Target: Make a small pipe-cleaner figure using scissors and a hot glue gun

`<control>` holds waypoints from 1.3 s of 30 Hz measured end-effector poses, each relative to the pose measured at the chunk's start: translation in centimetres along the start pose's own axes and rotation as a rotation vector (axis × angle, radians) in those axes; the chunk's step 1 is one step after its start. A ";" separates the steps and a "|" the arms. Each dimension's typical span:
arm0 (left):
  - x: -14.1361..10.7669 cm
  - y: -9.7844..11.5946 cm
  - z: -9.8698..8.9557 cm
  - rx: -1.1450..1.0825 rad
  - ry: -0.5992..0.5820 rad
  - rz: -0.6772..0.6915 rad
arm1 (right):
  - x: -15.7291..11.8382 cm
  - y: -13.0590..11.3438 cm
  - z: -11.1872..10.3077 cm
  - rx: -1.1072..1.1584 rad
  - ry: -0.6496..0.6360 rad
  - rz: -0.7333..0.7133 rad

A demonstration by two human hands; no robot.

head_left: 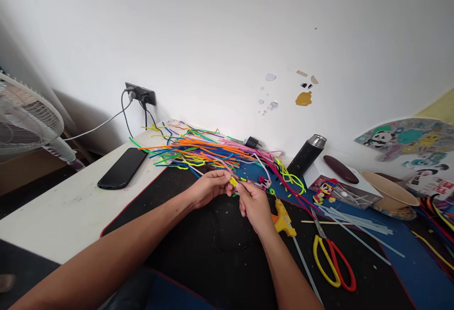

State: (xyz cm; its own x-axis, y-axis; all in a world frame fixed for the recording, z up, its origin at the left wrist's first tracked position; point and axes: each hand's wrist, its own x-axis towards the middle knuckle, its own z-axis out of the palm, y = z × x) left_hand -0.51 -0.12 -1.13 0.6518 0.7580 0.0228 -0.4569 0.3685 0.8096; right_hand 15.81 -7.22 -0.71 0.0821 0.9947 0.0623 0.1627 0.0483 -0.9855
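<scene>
While both hands meet over the black mat point(184, 234), the small yellow piece point(233, 181) sits between their fingertips. Left hand point(213, 188): thumb and fingers pinching it. Right hand point(253, 203): thumb and forefinger closed on its near end, other fingers curled. Clock directions taken from the hands, 12 facing the wall.

Progress, judged by eye: the yellow piece looks compact and partly formed; fingers cover much of it, so its finish cannot be told. A colourful figure point(325, 192) at 3 o'clock looks complete. Most of the coloured stems point(198, 147), heaped from 10 to 12, lie loose and unworked.

Surroundings: phone point(123, 168) at 9 to 10; black flask point(308, 156) at 2, leaning; white box point(354, 192) at 3, just behind the figure. At 4, the yellow glue gun point(283, 220) lies just beside the right forearm, with the scissors point(331, 262) beyond. Translucent sticks point(369, 225) lie between 3 and 4.

Obstructions: magenta stems point(283, 180) cross the side toward flask and figure; the glue gun crowds the right arm.
</scene>
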 end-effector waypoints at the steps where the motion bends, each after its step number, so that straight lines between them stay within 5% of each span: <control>1: 0.0 0.0 0.1 0.003 0.008 0.006 | 0.0 0.0 0.0 0.008 0.001 0.004; 22: -0.1 0.8 0.9 0.330 0.027 0.141 | -0.4 0.0 0.6 0.070 -0.058 0.074; 39: 0.2 0.1 0.5 0.068 0.049 0.001 | -0.3 0.4 0.5 0.060 -0.023 0.092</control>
State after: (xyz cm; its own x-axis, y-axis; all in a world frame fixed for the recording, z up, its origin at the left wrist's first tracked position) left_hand -0.13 -0.15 -0.76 0.6204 0.7843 -0.0037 -0.4143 0.3317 0.8475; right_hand 15.35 -7.42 -1.17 0.0715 0.9969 -0.0321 0.0966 -0.0389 -0.9946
